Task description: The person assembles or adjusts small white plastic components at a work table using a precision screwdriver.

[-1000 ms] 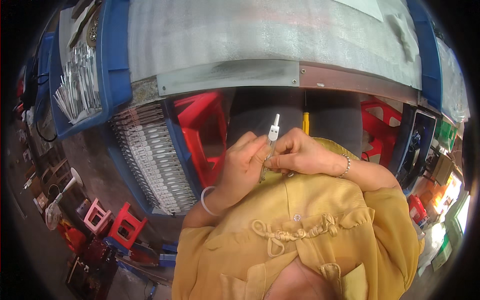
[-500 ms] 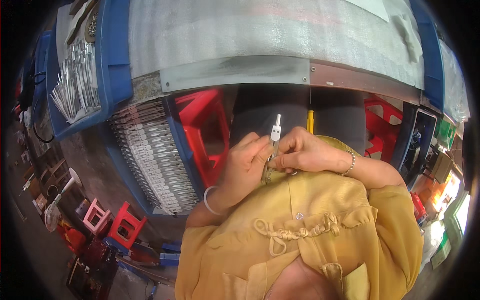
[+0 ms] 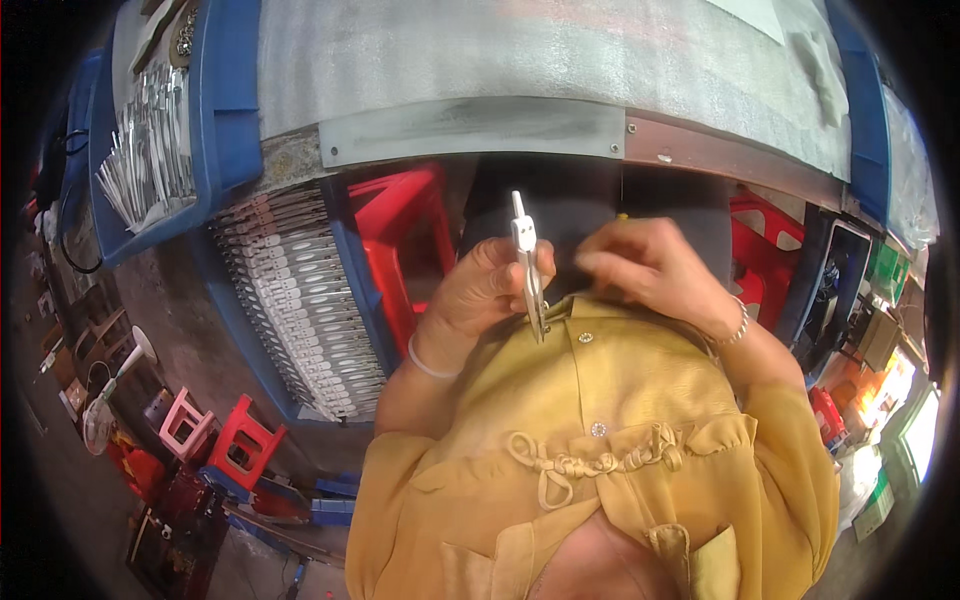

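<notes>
The worktop (image 3: 520, 65) has a front edge faced with a pale metal strip (image 3: 465, 137) and a reddish-brown strip (image 3: 735, 165). A blue bin (image 3: 230, 120) bounds the worktop's left end and another blue bin (image 3: 868, 130) its right. Both hands have room below the worktop's front edge, over dark trouser legs (image 3: 545, 195); a red stool (image 3: 405, 250) stands below the worktop on the left.

The left hand (image 3: 480, 285) has its grip closed, thumb and fingers clamped on a white and silver compass (image 3: 528, 262). The compass is below the worktop, near its front edge, head toward it, legs close together. The right hand (image 3: 655, 270), apart from the compass, has its fingers curled; whether its grip holds anything I cannot tell.

The right fingertips are shadowed and hard to make out. The worktop's far side is cut off.
</notes>
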{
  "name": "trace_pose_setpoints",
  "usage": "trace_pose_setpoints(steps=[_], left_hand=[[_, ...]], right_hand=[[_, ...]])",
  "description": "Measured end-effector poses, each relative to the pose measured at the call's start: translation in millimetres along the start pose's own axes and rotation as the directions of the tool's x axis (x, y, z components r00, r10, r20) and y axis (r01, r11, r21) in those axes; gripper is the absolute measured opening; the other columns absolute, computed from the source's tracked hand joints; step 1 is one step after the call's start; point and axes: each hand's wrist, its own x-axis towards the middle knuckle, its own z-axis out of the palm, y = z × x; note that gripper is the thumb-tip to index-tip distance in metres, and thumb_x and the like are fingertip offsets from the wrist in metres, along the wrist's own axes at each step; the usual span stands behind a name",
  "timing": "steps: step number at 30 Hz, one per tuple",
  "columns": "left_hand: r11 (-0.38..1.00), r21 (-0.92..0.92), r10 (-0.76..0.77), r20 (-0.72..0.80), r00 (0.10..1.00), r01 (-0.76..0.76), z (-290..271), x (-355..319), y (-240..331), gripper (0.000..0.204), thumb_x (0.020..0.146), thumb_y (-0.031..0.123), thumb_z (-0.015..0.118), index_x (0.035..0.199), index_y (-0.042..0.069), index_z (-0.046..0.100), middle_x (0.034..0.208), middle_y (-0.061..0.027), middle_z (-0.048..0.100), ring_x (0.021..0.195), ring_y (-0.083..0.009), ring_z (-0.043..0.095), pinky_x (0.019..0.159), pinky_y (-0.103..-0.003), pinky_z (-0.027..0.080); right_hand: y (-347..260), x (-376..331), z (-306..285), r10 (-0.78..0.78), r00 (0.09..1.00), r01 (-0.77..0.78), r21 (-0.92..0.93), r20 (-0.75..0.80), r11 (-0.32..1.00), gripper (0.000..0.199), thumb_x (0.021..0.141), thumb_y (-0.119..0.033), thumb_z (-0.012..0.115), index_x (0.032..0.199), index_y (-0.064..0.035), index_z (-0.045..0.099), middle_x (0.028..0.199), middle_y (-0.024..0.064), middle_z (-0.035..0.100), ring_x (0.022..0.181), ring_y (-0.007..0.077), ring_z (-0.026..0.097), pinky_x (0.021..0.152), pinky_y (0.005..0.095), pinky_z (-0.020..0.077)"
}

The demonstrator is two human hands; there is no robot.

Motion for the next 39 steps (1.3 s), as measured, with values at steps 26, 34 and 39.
trace_pose_setpoints(steps=[26, 34, 39], left_hand=[[0.813, 0.503, 0.055, -0.568, 0.821, 0.293, 48.7, 26.8, -13.8, 0.028, 0.103, 0.025, 0.046, 0.103, 0.001, 0.06, 0.066, -0.0027, 0.057, 0.052, -0.0073, 0.053, 0.047, -0.02, 0.04], [0.691, 0.625, 0.105, -0.582, 0.806, 0.362, 48.0, 31.3, -12.7, 0.027, 0.102, 0.026, 0.047, 0.101, 0.003, 0.062, 0.064, 0.0031, 0.049, 0.051, -0.0017, 0.037, 0.045, -0.019, 0.028], [0.554, 0.747, 0.226, -0.559, 0.798, 0.366, 47.0, 31.8, -19.3, 0.026, 0.101, 0.022, 0.049, 0.095, 0.001, 0.061, 0.063, -0.0012, 0.052, 0.053, -0.0064, 0.045, 0.048, -0.025, 0.034]], right_hand=[[1.9, -42.7, -11.0, -0.618, 0.785, 0.425, -0.697, -0.034, 0.578, 0.037, 0.081, 0.005, 0.063, 0.117, 0.0, 0.059, 0.092, 0.0169, 0.056, 0.075, 0.033, 0.061, 0.063, 0.0373, 0.0509], [5.0, -36.8, -13.3, -0.64, 0.767, 0.405, -0.749, -0.033, 0.524, 0.037, 0.08, 0.008, 0.063, 0.116, 0.0021, 0.06, 0.095, 0.0177, 0.055, 0.075, 0.0337, 0.061, 0.062, 0.0376, 0.0518], [9.1, -33.3, -15.1, -0.596, 0.799, 0.374, -0.706, -0.084, 0.601, 0.034, 0.082, 0.003, 0.063, 0.115, 0.0011, 0.06, 0.087, 0.0175, 0.057, 0.074, 0.0329, 0.062, 0.06, 0.0372, 0.0508]])
